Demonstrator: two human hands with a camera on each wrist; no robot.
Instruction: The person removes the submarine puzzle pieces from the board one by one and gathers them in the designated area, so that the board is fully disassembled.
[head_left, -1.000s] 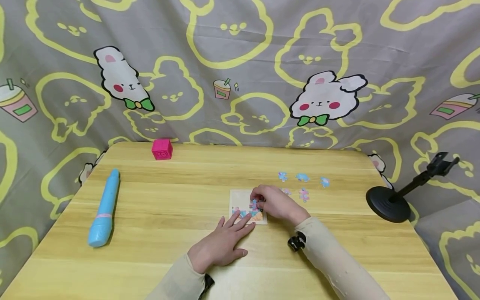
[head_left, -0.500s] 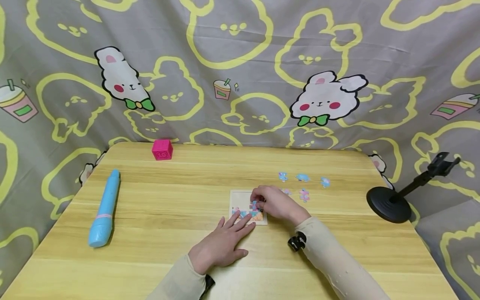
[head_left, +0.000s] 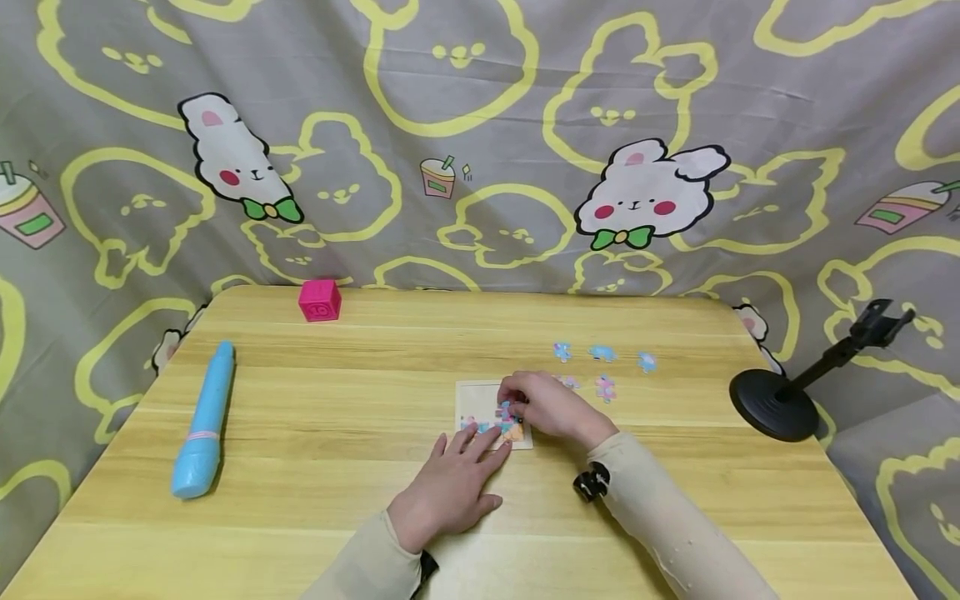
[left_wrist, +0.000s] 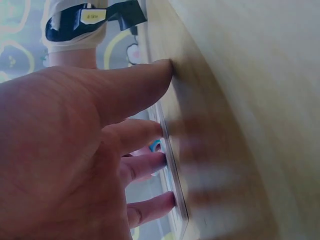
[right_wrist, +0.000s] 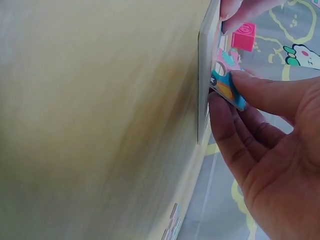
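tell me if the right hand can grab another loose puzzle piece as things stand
Probably not yet: the right hand is pinching a puzzle piece at the board, though the loose pieces lie close by.

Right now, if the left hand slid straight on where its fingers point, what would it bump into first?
Beyond the puzzle board it touches, the left hand would probably meet the right hand or the puzzle piece that hand pinches; depth leaves unclear which.

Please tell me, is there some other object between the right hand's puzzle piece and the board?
No separate object is visible between them. The right hand pinches the puzzle piece tilted against the board; only its own fingers are close there.
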